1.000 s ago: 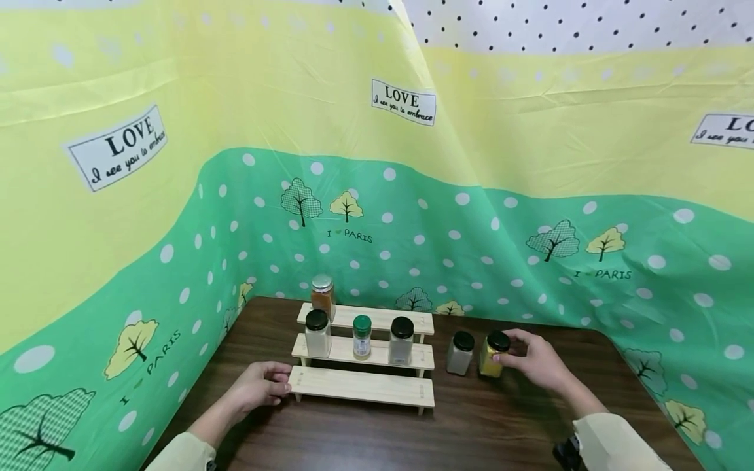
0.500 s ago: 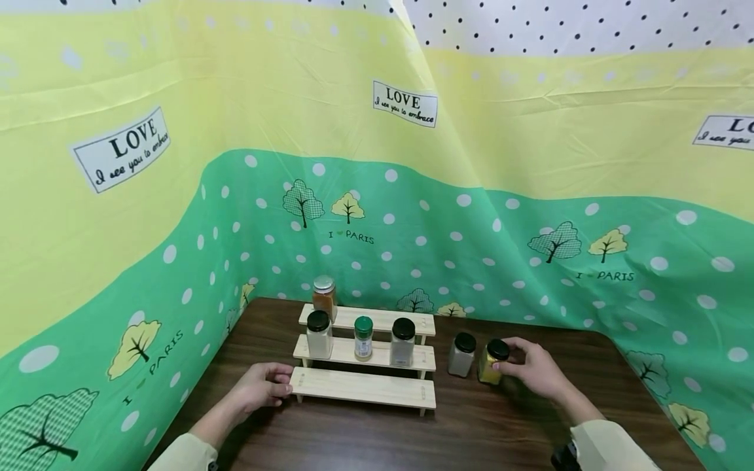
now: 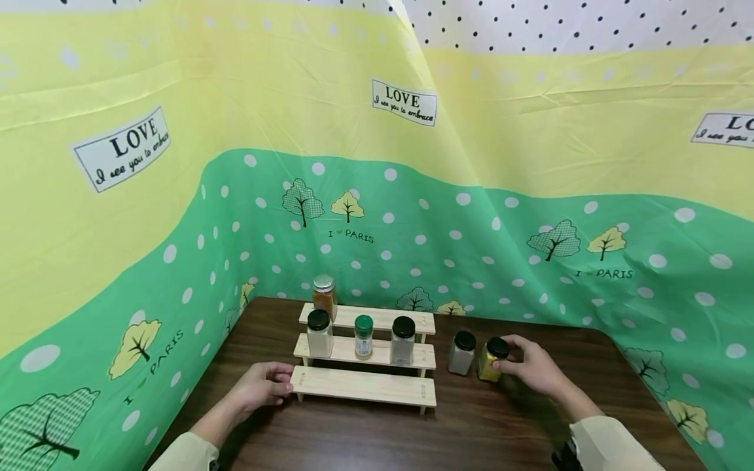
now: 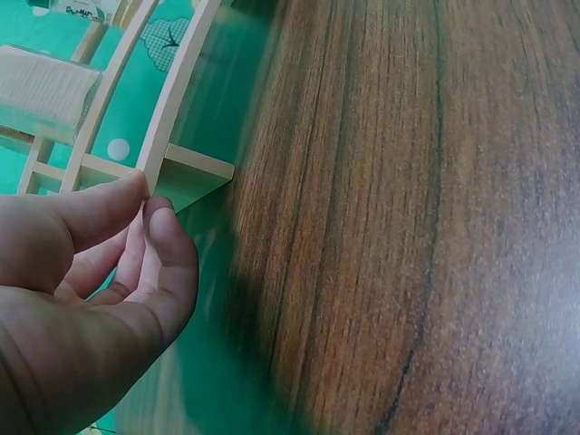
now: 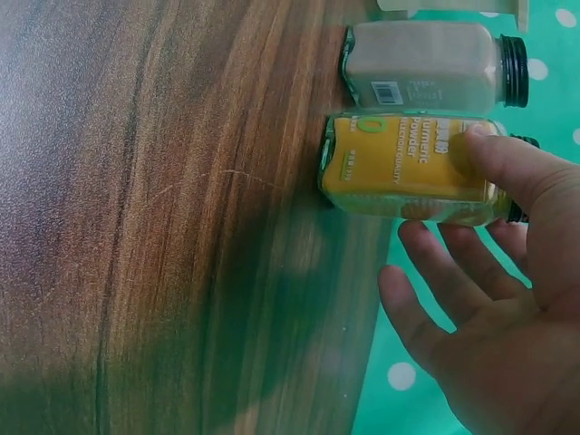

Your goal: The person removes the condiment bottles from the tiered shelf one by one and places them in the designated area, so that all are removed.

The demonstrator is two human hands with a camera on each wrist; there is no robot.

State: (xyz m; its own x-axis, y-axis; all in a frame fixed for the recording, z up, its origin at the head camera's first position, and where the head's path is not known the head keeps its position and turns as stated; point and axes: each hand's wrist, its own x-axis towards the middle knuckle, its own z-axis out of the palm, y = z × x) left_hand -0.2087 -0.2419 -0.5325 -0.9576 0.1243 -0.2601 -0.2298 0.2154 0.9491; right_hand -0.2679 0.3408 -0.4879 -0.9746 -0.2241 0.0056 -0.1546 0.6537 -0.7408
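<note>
My left hand [image 3: 258, 387] pinches the left end of the lowest shelf of a three-tier wooden spice rack [image 3: 365, 387], thumb and fingertips at its edge in the left wrist view. Over on the right, my right hand [image 3: 538, 371] holds a turmeric powder jar [image 5: 399, 168], yellow inside with a black lid. Its thumb lies on the label side, and fingers touch the opposite side. The jar stands upright on the table. Close to its left is a black-lidded jar of greyish powder [image 3: 461, 358], which no hand touches.
On the rack's middle shelf stand a black-lidded pale jar [image 3: 319, 340], a green-capped bottle [image 3: 363, 341] and another black-lidded jar [image 3: 402, 347]. A silver-lidded orange-brown jar [image 3: 324, 301] is at the top shelf's left end. Patterned cloth [image 3: 424, 248] hangs behind the brown table [image 3: 353, 438].
The turmeric jar and my right hand have shifted slightly toward the near edge. My left hand stays on the rack, and the other jars keep their places.
</note>
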